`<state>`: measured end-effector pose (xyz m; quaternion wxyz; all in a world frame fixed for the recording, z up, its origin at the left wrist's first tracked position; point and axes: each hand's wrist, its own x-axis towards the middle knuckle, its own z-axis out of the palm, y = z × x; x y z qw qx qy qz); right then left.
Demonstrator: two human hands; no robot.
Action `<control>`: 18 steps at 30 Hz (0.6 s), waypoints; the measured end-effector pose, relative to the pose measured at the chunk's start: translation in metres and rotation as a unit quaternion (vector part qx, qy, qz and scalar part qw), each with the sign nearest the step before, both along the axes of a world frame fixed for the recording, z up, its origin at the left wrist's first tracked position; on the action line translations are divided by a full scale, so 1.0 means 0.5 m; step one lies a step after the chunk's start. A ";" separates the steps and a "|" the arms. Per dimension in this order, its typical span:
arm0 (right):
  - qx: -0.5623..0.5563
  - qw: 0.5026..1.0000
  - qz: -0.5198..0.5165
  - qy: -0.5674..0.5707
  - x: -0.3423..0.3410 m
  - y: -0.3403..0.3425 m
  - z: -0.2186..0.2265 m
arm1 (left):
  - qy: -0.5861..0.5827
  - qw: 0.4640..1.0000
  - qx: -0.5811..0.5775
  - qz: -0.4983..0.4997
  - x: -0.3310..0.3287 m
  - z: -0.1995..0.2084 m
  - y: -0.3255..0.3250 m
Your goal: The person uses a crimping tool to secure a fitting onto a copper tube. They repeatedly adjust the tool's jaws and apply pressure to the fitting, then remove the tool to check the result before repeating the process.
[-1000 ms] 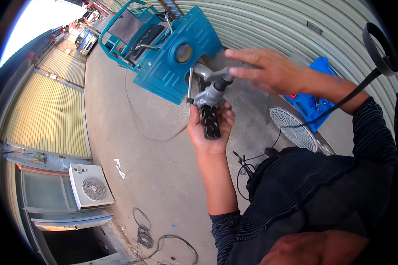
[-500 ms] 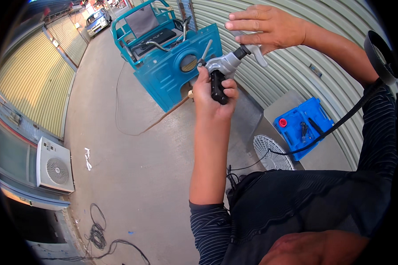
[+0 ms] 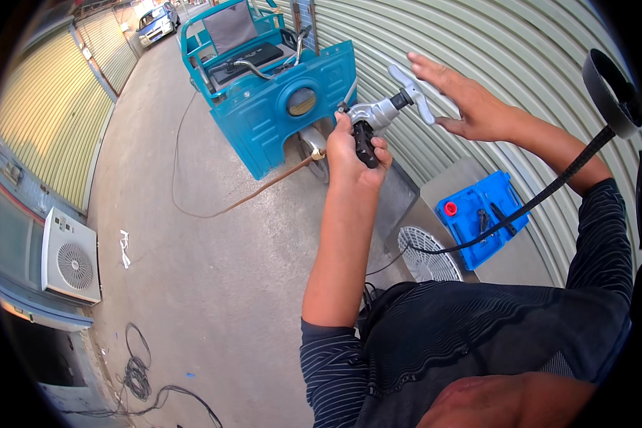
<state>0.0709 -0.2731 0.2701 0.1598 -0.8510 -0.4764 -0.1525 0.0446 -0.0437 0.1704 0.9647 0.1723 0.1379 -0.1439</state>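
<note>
My left hand (image 3: 354,153) is wrapped around the black clamp bar of a flaring tool (image 3: 378,113), its thumb pressed up against the silver body. The tool's T-shaped silver crank handle (image 3: 415,94) points up and to the right. Beside that handle, my right hand (image 3: 471,107) has its fingers stretched out and apart. The right thumb is near the handle's lower end; whether it touches cannot be told. From the clamp, a brownish copper tube (image 3: 264,189) with a brass-coloured fitting (image 3: 317,154) runs down to the left and thins into a long curve.
A teal cargo tricycle (image 3: 264,114) stands ahead by the shutter wall. To the right, an open blue tool case (image 3: 481,221) lies on a grey surface beside a white basket (image 3: 429,253). An air-conditioner unit (image 3: 71,257) and coiled black cable (image 3: 137,378) are on the left.
My right hand has moved off the crank handle to its right, fingers spreading. The handle has turned. My left hand and the flaring tool have shifted slightly right and down.
</note>
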 end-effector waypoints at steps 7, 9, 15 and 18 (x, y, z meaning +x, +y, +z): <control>-0.086 0.952 -0.276 0.097 0.008 0.068 0.059 | 0.027 0.999 0.021 -0.002 0.000 -0.025 -0.020; -0.104 0.989 -0.070 -0.080 0.021 0.016 0.030 | 0.029 0.999 0.019 -0.009 0.000 -0.026 -0.034; 0.018 0.942 -0.166 0.292 0.034 0.007 -0.025 | 0.031 0.999 0.015 -0.007 -0.006 -0.042 -0.033; -0.013 0.927 -0.264 0.266 0.057 -0.008 -0.036 | 0.039 0.999 0.020 -0.008 -0.011 -0.047 -0.039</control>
